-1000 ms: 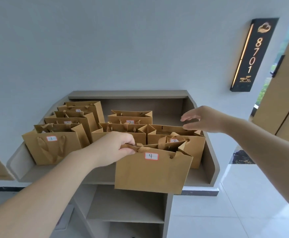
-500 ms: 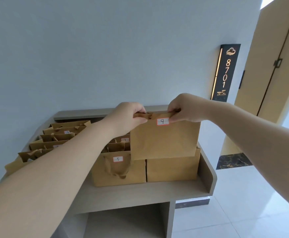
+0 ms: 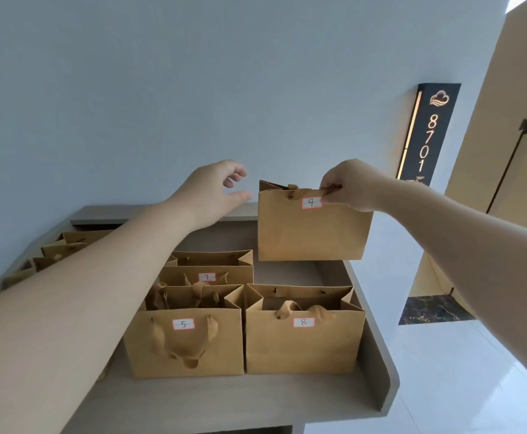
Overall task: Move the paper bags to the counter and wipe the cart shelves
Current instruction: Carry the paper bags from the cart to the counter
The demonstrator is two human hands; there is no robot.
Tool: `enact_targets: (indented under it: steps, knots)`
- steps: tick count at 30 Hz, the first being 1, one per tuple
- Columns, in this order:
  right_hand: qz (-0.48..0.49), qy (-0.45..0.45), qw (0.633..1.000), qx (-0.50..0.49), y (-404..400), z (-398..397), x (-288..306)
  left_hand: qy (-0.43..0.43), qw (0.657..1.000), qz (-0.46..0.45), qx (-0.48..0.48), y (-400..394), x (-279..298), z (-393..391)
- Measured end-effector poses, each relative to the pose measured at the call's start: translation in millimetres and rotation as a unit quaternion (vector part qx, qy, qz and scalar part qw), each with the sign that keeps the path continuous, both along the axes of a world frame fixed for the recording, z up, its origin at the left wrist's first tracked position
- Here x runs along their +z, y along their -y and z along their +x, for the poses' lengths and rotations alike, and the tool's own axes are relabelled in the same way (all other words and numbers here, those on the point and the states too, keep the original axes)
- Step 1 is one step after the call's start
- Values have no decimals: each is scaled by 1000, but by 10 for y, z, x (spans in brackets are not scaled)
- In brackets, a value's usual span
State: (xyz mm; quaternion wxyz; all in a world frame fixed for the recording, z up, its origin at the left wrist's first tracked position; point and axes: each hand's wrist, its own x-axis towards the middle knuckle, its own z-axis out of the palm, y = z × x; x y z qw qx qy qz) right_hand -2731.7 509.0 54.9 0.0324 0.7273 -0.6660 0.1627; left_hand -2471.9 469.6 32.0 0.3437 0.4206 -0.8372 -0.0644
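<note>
A brown paper bag labelled 9 (image 3: 312, 231) hangs in the air above the back right of the grey counter (image 3: 256, 399). My right hand (image 3: 354, 186) pinches its top edge at the label. My left hand (image 3: 215, 191) hovers just left of the bag, fingers apart, holding nothing. On the counter stand bag 5 (image 3: 187, 343) and bag 8 (image 3: 304, 343) in front, with bag 7 (image 3: 207, 270) behind bag 5. More brown bags (image 3: 65, 245) at the left are partly hidden by my left arm.
The counter has a raised rim (image 3: 384, 364) on its right side and a pale wall behind it. A black room sign reading 8701 (image 3: 428, 133) hangs on the wall at the right, beside a tan door (image 3: 506, 120). White floor tiles lie to the right.
My left hand let go of bag 9 and opened. My right hand now holds the bag alone, farther right and back over the counter. The view moved closer.
</note>
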Motion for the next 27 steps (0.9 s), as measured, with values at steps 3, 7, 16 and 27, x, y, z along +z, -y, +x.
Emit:
enact_targets:
  steps: [3,7,16,27]
  knots:
    - [21,-1,1000,13,222,-89,-196,4,1000,11,18,111,-133,-37]
    - [43,4,999,26,391,-146,-374,13,999,23,35,195,-279,-22]
    - [36,25,997,60,475,-59,-433,21,998,27,50,228,-408,44]
    - [91,22,995,43,570,-116,-941,40,997,39,48,190,-540,114]
